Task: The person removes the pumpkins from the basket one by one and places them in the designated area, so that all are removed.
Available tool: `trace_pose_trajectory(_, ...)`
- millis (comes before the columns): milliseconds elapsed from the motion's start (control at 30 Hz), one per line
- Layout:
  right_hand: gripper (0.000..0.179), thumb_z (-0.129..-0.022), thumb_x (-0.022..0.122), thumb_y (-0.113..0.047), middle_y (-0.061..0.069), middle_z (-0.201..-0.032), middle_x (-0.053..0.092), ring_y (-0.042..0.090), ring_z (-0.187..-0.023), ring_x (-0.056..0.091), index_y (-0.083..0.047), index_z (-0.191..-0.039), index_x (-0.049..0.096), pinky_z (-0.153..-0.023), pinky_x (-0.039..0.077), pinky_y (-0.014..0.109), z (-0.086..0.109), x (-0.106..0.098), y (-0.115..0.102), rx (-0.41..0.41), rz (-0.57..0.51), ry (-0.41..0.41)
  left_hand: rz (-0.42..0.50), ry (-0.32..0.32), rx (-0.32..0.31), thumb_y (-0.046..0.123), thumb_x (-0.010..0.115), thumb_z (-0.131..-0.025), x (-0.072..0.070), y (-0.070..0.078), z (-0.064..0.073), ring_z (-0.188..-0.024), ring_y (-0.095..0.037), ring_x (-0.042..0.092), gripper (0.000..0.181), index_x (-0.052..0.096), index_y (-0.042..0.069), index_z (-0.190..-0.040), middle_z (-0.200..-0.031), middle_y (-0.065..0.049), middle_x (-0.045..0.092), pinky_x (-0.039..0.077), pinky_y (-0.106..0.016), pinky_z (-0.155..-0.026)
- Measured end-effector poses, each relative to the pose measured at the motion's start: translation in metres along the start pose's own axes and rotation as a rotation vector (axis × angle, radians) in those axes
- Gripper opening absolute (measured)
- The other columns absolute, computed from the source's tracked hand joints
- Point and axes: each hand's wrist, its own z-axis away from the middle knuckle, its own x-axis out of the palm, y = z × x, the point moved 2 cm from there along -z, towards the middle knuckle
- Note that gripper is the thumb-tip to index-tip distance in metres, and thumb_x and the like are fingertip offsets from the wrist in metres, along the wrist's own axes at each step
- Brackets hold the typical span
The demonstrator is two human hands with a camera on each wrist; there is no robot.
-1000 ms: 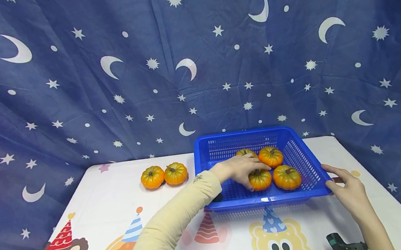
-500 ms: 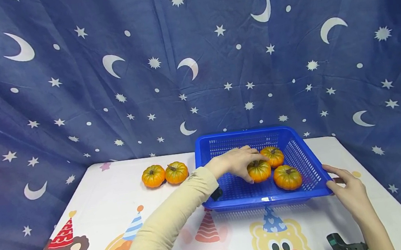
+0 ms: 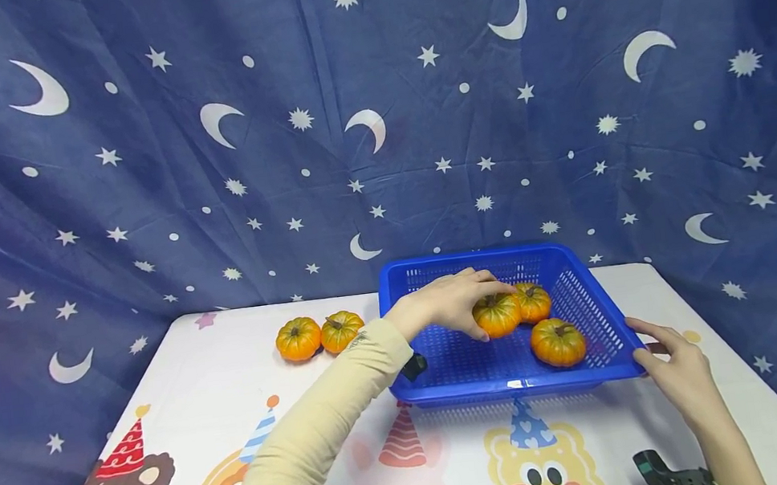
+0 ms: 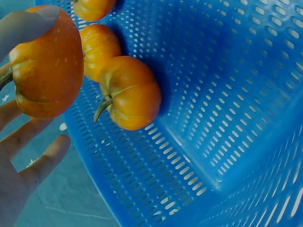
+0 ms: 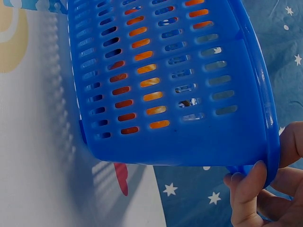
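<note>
My left hand (image 3: 450,305) holds a small orange pumpkin (image 3: 497,316) over the blue plastic basket (image 3: 450,390), thumb on one side and fingers round the other. In the left wrist view the held pumpkin (image 4: 49,71) hangs closer than the others. Inside the basket lie a pumpkin (image 3: 532,302) at the back and another pumpkin (image 3: 558,343) nearer the front right; a further one, hidden behind my hand in the head view, shows in the left wrist view. My right hand (image 3: 680,364) pinches the basket's rim (image 5: 271,127) at the front right corner.
Two more pumpkins, a left one (image 3: 298,339) and a right one (image 3: 342,331), sit side by side on the cartoon-printed tablecloth (image 3: 245,381) left of the basket. A blue curtain (image 3: 277,167) with moons and stars hangs behind the table.
My left hand has taken hold of the front-left pumpkin and raised it from the basket floor, up and slightly back. The right hand stays at the rim.
</note>
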Motion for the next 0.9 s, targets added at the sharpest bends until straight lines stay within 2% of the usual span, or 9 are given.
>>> trace_pose_trajectory(67, 0.049, -0.091, 0.052, -0.013, 0.021, -0.132, 0.050, 0.024, -0.103, 0.049, -0.009, -0.140, 0.050, -0.056, 0.052, 0.026, 0.001, -0.001, -0.003, -0.001, 0.004, -0.001, 0.014, 0.017, -0.003, 0.041, 0.078, -0.074, -0.003, -0.001, 0.002, -0.118, -0.015, 0.045, 0.080, 0.041, 0.033, -0.145, -0.136, 0.005, 0.048, 0.045, -0.030, -0.094)
trace_pose_trajectory(200, 0.050, -0.091, 0.050, -0.011, 0.026, -0.134, 0.048, 0.034, -0.107, 0.048, -0.003, -0.140, 0.048, -0.058, 0.046, 0.014, 0.008, -0.005, -0.015, -0.022, -0.029, -0.031, 0.025, 0.040, -0.021, 0.042, 0.078, -0.075, -0.007, -0.003, 0.006, -0.119, -0.013, 0.046, 0.080, 0.039, 0.036, -0.145, -0.136, 0.006, 0.047, 0.044, -0.029, -0.096)
trace_pose_trajectory(367, 0.050, -0.089, 0.052, -0.010, 0.023, -0.131, 0.049, 0.027, -0.103, 0.049, -0.006, -0.139, 0.050, -0.055, 0.045, 0.014, 0.006, -0.004, -0.013, -0.013, -0.053, -0.012, 0.025, 0.053, -0.035, 0.043, 0.077, -0.076, -0.009, -0.004, 0.012, -0.119, -0.013, 0.046, 0.080, 0.039, 0.036, -0.145, -0.138, 0.006, 0.046, 0.044, -0.031, -0.098)
trace_pose_trajectory(700, 0.050, -0.089, 0.051, -0.008, 0.025, -0.133, 0.049, 0.033, -0.108, 0.050, -0.004, -0.139, 0.049, -0.056, 0.045, 0.014, 0.007, -0.005, -0.014, -0.015, -0.042, -0.010, 0.042, 0.090, -0.053, 0.040, 0.078, -0.075, -0.016, -0.003, 0.027, -0.114, -0.013, 0.048, 0.078, 0.042, 0.035, -0.143, -0.133, 0.005, 0.048, 0.045, -0.030, -0.094)
trace_pose_trajectory(767, 0.050, -0.089, 0.052, -0.008, 0.023, -0.132, 0.050, 0.029, -0.105, 0.051, -0.006, -0.138, 0.051, -0.054, 0.045, 0.015, 0.007, -0.003, -0.012, -0.001, -0.045, 0.011, 0.044, 0.101, -0.059, 0.040, 0.078, -0.074, -0.018, -0.004, 0.031, -0.113, -0.013, 0.048, 0.078, 0.042, 0.034, -0.143, -0.132, 0.005, 0.048, 0.046, -0.030, -0.093)
trace_pose_trajectory(833, 0.050, -0.089, 0.051, -0.008, 0.024, -0.133, 0.049, 0.032, -0.107, 0.050, -0.004, -0.139, 0.049, -0.056, 0.045, 0.015, 0.006, -0.004, -0.012, -0.006, -0.045, -0.005, 0.047, 0.112, -0.069, 0.041, 0.078, -0.074, -0.019, -0.006, 0.036, -0.113, -0.013, 0.048, 0.078, 0.042, 0.034, -0.142, -0.131, 0.005, 0.048, 0.046, -0.030, -0.092)
trace_pose_trajectory(900, 0.050, -0.089, 0.052, -0.009, 0.022, -0.132, 0.050, 0.028, -0.105, 0.051, -0.007, -0.139, 0.051, -0.055, 0.046, 0.017, 0.005, -0.003, -0.011, -0.002, -0.037, 0.011, 0.053, 0.119, -0.080, 0.041, 0.079, -0.074, -0.021, -0.007, 0.040, -0.112, -0.014, 0.048, 0.078, 0.043, 0.034, -0.142, -0.130, 0.004, 0.048, 0.047, -0.030, -0.091)
